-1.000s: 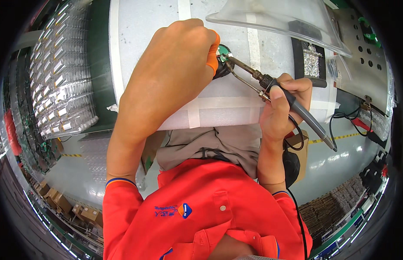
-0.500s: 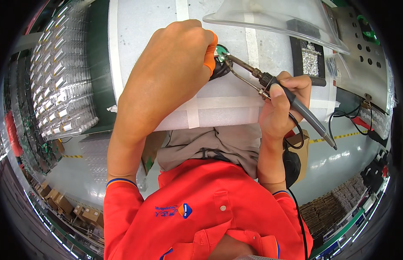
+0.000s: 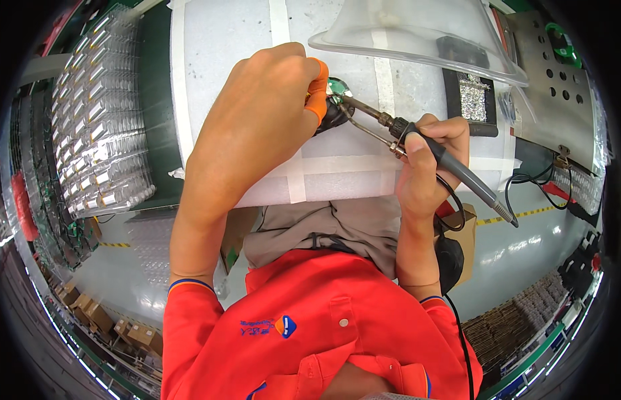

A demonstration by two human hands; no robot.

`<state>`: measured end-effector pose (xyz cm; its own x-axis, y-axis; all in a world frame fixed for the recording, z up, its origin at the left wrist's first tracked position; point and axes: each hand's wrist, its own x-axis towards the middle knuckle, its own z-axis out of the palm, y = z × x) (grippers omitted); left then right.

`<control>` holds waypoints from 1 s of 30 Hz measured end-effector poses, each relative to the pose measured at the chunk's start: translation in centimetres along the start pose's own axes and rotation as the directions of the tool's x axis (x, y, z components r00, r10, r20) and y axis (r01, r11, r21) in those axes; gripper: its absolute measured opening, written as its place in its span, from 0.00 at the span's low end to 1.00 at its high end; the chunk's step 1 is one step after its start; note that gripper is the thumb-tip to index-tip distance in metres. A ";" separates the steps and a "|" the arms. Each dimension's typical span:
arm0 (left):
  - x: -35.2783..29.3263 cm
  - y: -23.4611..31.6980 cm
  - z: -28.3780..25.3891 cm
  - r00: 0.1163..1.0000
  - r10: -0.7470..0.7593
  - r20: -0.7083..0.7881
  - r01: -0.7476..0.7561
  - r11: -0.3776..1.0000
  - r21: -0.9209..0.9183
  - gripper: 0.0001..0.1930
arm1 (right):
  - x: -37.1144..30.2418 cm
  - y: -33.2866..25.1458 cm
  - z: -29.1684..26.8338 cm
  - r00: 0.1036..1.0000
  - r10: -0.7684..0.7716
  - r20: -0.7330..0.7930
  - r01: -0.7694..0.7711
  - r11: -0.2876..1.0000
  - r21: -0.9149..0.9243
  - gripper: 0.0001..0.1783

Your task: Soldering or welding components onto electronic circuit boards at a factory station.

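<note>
My right hand (image 3: 429, 163) grips a soldering iron (image 3: 450, 163) by its grey handle. A thin metal tube beside the iron's barrel runs to the same spot as the tip. That tip meets a small green circuit board (image 3: 338, 87) set on a dark, rounded part (image 3: 334, 119). With orange covers (image 3: 317, 100) on its fingertips, my left hand (image 3: 270, 93) is closed at the left side of this piece and holds it over the white padded work surface (image 3: 350, 159). The back of the hand hides most of the fingers' grip.
A clear plastic cover (image 3: 417, 47) spans the far right of the surface. Under its edge lies a black tray (image 3: 472, 100) with silvery bits. A perforated metal box (image 3: 557, 93) stands farther right. Stacked clear plastic trays (image 3: 100, 120) line the left. The iron's cord (image 3: 460, 333) hangs at my right.
Both hands, with the iron and the board piece, have shifted slightly left and a little toward me. The iron's tip stays at the board. The view itself has moved slightly.
</note>
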<state>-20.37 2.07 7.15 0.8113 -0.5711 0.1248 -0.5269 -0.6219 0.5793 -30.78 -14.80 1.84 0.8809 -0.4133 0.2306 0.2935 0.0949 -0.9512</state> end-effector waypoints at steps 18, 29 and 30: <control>0.1 0.0 -0.3 0.997 -0.021 0.079 0.016 0.998 0.064 0.06 | 0.1 0.1 -0.1 0.999 -0.032 -0.039 0.033 0.999 0.016 0.10; 1.7 -4.8 -6.0 0.913 -0.400 -0.081 0.402 0.915 0.017 0.04 | 1.0 -0.4 -2.9 0.950 -0.170 -0.261 0.162 0.985 -0.054 0.15; 3.3 -5.9 -7.1 0.873 -0.480 -0.087 0.482 0.876 0.009 0.05 | 1.2 -0.4 -3.0 0.948 -0.158 -0.276 0.150 0.987 -0.049 0.15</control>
<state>-12.78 7.69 9.87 0.9831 -0.1537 -0.0993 -0.0724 -0.8252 0.5601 -30.94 -18.04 1.89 0.6865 -0.6568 0.3120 0.4038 -0.0125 -0.9148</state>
